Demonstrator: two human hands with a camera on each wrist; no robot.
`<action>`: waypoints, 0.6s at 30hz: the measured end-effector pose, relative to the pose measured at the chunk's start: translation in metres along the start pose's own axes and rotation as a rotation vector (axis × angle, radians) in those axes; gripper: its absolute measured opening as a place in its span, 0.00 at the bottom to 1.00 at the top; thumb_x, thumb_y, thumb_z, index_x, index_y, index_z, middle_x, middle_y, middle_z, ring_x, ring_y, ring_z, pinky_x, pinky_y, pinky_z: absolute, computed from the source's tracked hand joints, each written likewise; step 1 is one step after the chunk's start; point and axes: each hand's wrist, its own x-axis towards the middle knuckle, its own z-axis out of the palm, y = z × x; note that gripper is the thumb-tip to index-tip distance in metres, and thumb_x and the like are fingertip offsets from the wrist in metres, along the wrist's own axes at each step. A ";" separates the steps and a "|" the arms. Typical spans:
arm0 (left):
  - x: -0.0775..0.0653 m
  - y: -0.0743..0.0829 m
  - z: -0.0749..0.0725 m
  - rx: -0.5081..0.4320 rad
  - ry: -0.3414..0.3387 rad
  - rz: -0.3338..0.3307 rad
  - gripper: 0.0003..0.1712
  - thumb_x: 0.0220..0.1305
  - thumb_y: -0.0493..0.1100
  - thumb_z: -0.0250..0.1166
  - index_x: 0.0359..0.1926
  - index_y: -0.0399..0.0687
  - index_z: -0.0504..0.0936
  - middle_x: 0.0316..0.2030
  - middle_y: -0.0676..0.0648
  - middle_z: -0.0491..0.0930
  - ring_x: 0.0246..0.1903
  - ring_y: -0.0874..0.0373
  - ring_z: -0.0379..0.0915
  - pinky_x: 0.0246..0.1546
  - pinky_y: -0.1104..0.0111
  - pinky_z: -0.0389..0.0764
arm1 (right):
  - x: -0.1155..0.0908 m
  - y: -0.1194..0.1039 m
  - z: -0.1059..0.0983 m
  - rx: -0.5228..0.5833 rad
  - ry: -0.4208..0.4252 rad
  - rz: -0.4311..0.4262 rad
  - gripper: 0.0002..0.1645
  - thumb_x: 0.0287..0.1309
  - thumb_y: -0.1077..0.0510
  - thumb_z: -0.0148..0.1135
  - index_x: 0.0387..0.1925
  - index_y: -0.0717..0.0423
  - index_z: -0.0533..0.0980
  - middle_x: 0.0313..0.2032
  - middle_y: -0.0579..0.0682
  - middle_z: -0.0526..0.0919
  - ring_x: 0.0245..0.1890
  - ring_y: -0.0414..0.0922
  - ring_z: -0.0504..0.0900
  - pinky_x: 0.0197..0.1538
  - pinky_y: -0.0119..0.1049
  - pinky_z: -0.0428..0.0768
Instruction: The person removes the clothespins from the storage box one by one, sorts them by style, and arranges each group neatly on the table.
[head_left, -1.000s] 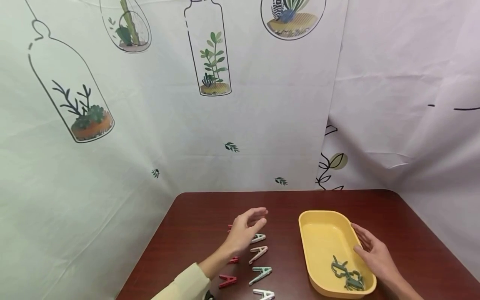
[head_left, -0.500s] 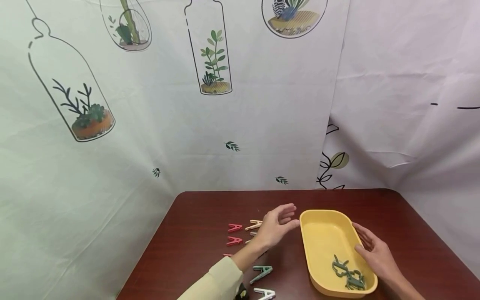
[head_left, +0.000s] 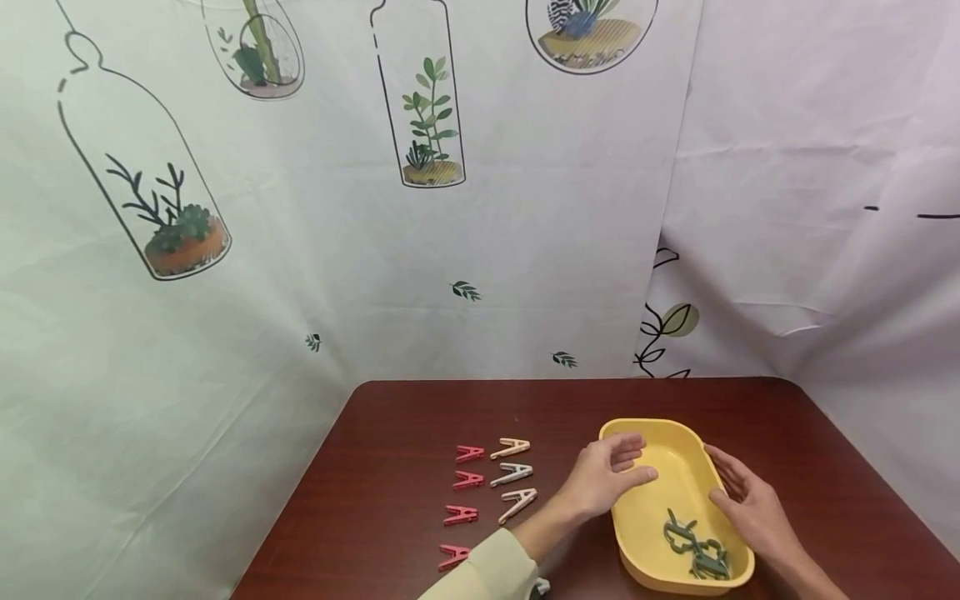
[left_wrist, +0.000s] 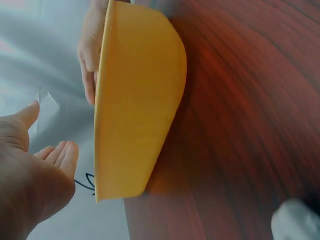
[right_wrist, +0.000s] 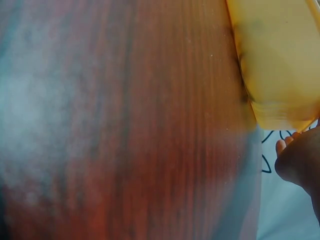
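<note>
My left hand point(head_left: 604, 477) hovers over the left rim of a yellow tray point(head_left: 656, 475), palm facing inward, thumb and fingers apart. In the left wrist view nothing lies in the left hand point(left_wrist: 42, 172), which is beside the tray's tall wall point(left_wrist: 140, 95). My right hand point(head_left: 753, 508) holds the tray's right rim, thumb over the edge and fingers along the outside. Inside the tray's near end lie dark green looped pieces point(head_left: 696, 546). In the right wrist view the right hand point(right_wrist: 302, 157) is partly cut off beside the tray.
Left of the tray, red clothespins point(head_left: 461, 514) form a column. Beside them are a cream clothespin point(head_left: 511, 447) and pale clothespins point(head_left: 512, 474). My left sleeve point(head_left: 491, 571) covers part of the near rows. A printed cloth point(head_left: 525, 250) hangs behind the dark red table point(head_left: 405, 417).
My left hand has moved right, from above the clothespins to the tray's left rim. Upper clothespins are uncovered; nearer ones are now behind the sleeve. The right hand stays at the tray.
</note>
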 end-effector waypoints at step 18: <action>0.000 0.004 0.062 0.260 0.126 -0.222 0.42 0.58 0.44 0.83 0.70 0.41 0.74 0.56 0.52 0.86 0.54 0.63 0.82 0.54 0.70 0.81 | 0.001 -0.006 -0.002 -0.048 -0.027 0.041 0.35 0.68 0.74 0.61 0.74 0.74 0.65 0.69 0.78 0.67 0.55 0.11 0.65 0.50 0.12 0.72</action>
